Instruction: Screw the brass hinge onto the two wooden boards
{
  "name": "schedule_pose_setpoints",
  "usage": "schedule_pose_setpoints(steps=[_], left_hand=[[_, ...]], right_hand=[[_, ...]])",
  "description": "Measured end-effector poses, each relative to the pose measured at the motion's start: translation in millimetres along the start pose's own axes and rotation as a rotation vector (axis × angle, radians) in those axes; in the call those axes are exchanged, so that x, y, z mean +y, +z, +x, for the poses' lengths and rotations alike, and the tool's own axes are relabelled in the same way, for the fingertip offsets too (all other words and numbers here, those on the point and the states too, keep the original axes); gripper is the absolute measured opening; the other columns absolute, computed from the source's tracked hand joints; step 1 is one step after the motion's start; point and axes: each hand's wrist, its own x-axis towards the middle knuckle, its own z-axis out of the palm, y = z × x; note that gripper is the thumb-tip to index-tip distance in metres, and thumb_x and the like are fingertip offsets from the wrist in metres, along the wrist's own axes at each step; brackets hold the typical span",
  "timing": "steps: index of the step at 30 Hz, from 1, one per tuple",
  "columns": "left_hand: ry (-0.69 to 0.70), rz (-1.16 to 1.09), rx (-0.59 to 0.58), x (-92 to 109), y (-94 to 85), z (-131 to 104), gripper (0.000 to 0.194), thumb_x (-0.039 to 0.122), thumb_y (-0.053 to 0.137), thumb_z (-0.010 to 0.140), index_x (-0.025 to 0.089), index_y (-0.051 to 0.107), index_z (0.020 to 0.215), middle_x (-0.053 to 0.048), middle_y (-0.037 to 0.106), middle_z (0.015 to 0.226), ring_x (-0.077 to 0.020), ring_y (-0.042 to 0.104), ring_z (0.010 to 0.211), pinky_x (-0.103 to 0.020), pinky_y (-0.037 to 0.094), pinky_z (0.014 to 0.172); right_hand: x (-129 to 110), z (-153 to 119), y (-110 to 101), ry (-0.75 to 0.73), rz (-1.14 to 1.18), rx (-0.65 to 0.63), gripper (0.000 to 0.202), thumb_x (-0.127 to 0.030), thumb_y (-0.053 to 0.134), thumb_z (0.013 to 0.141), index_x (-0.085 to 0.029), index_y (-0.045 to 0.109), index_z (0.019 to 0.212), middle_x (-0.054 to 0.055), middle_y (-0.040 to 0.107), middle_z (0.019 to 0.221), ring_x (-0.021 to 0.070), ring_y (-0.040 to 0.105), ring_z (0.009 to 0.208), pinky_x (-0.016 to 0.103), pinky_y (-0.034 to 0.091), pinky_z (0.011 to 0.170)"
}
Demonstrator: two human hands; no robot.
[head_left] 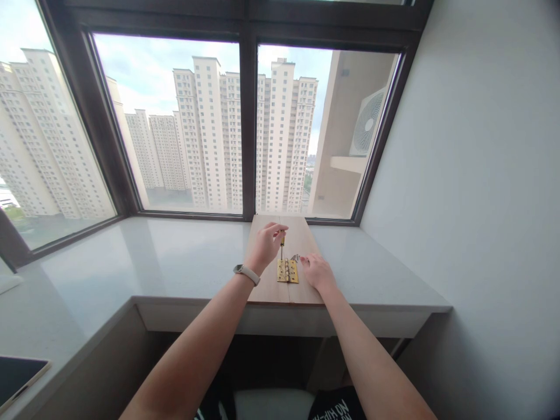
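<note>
My left hand [266, 246], with a watch on its wrist, is closed round the yellow handle of a screwdriver [282, 240]. The tool stands upright, its shaft pointing down at the upper left part of a brass hinge [287, 272]. Opened flat, the hinge lies across the seam between two light wooden boards [266, 290]. My right hand [318, 273] rests on the right board beside the hinge, fingers partly spread. Small silvery screws [296, 258] lie near its fingertips. Whether the screwdriver tip touches a screw is too small to tell.
The boards lie on a white counter [196, 256] that runs along a dark-framed window [248, 128]. A dark flat device [20, 376] sits at the lower left. A plain wall [459, 146] rises on the right. The counter's front edge is just below the boards.
</note>
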Motion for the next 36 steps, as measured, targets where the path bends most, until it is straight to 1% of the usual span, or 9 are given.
schedule_pose_setpoints(steps=[5, 9, 12, 18, 22, 26, 31, 34, 36], left_hand=[[0.003, -0.008, -0.042, 0.6, -1.6, 0.2, 0.02, 0.025, 0.06, 0.096, 0.024, 0.072, 0.112, -0.006, 0.071, 0.106, -0.0172, 0.07, 0.094, -0.034, 0.063, 0.086], [-0.013, 0.019, -0.003, 0.8, -1.3, -1.0, 0.016, 0.033, 0.069, 0.091, 0.022, 0.073, 0.102, -0.006, 0.069, 0.103, -0.0162, 0.07, 0.084, -0.034, 0.064, 0.079], [-0.008, 0.014, -0.004, 1.7, -0.5, -0.6, 0.016, 0.031, 0.063, 0.095, 0.022, 0.073, 0.103, -0.006, 0.069, 0.102, -0.0157, 0.07, 0.082, -0.033, 0.064, 0.078], [0.019, -0.019, -0.035, 3.9, -0.7, -1.2, 0.022, 0.027, 0.057, 0.098, 0.022, 0.072, 0.113, -0.008, 0.071, 0.108, -0.0176, 0.07, 0.093, -0.035, 0.064, 0.086], [0.0, 0.009, -0.017, 0.2, -1.0, -2.1, 0.019, 0.032, 0.067, 0.092, 0.022, 0.073, 0.107, -0.007, 0.069, 0.105, -0.0171, 0.07, 0.088, -0.034, 0.064, 0.08], [-0.013, 0.005, -0.004, -3.4, -1.5, -0.1, 0.015, 0.026, 0.064, 0.094, 0.022, 0.074, 0.104, -0.006, 0.068, 0.1, -0.0146, 0.07, 0.08, -0.031, 0.064, 0.076], [0.009, -0.01, -0.04, -2.2, -3.4, -1.3, 0.023, 0.02, 0.057, 0.097, 0.024, 0.072, 0.114, -0.006, 0.071, 0.104, -0.016, 0.07, 0.089, -0.032, 0.064, 0.082], [-0.01, -0.007, -0.018, -2.0, -3.1, -4.8, 0.021, 0.024, 0.062, 0.095, 0.024, 0.071, 0.114, -0.007, 0.07, 0.106, -0.0173, 0.07, 0.092, -0.033, 0.064, 0.081], [-0.027, 0.009, 0.009, -2.5, -2.2, -6.4, 0.02, 0.028, 0.069, 0.091, 0.023, 0.072, 0.11, -0.006, 0.069, 0.105, -0.0168, 0.069, 0.088, -0.033, 0.064, 0.078]], right_hand=[[1.0, 0.3, 1.5, -0.003, 0.005, 0.004, 0.053, -0.054, 0.027, 0.105, -0.021, 0.069, 0.107, 0.012, 0.068, 0.113, 0.0255, 0.058, 0.111, 0.035, 0.039, 0.095], [1.9, 0.9, 2.6, 0.002, 0.0, 0.001, 0.053, -0.054, 0.027, 0.105, -0.022, 0.069, 0.107, 0.012, 0.068, 0.114, 0.0253, 0.058, 0.111, 0.035, 0.039, 0.095], [2.3, 0.9, 3.1, -0.007, -0.011, 0.006, 0.053, -0.054, 0.027, 0.105, -0.022, 0.069, 0.107, 0.011, 0.068, 0.114, 0.0254, 0.059, 0.111, 0.035, 0.039, 0.095], [1.8, 0.8, 3.7, -0.012, -0.026, 0.003, 0.053, -0.053, 0.027, 0.105, -0.02, 0.069, 0.108, 0.012, 0.069, 0.115, 0.0255, 0.058, 0.112, 0.035, 0.039, 0.095], [2.0, 1.6, 5.2, 0.001, -0.034, -0.003, 0.052, -0.053, 0.028, 0.105, -0.02, 0.069, 0.106, 0.012, 0.068, 0.115, 0.0249, 0.058, 0.112, 0.033, 0.038, 0.096], [3.3, 2.4, 7.2, 0.007, -0.029, -0.009, 0.052, -0.054, 0.028, 0.105, -0.02, 0.069, 0.107, 0.012, 0.068, 0.117, 0.025, 0.057, 0.114, 0.033, 0.038, 0.097], [4.7, 2.6, 8.3, -0.008, -0.028, -0.003, 0.053, -0.055, 0.027, 0.105, -0.021, 0.069, 0.105, 0.012, 0.068, 0.115, 0.025, 0.057, 0.112, 0.033, 0.038, 0.095], [5.3, 2.9, 8.7, -0.005, -0.025, 0.002, 0.054, -0.056, 0.026, 0.105, -0.021, 0.068, 0.105, 0.011, 0.068, 0.115, 0.025, 0.057, 0.112, 0.034, 0.037, 0.095], [5.4, 3.1, 8.8, 0.001, -0.02, -0.003, 0.054, -0.056, 0.026, 0.105, -0.022, 0.068, 0.106, 0.011, 0.067, 0.117, 0.0249, 0.057, 0.113, 0.034, 0.037, 0.096]])
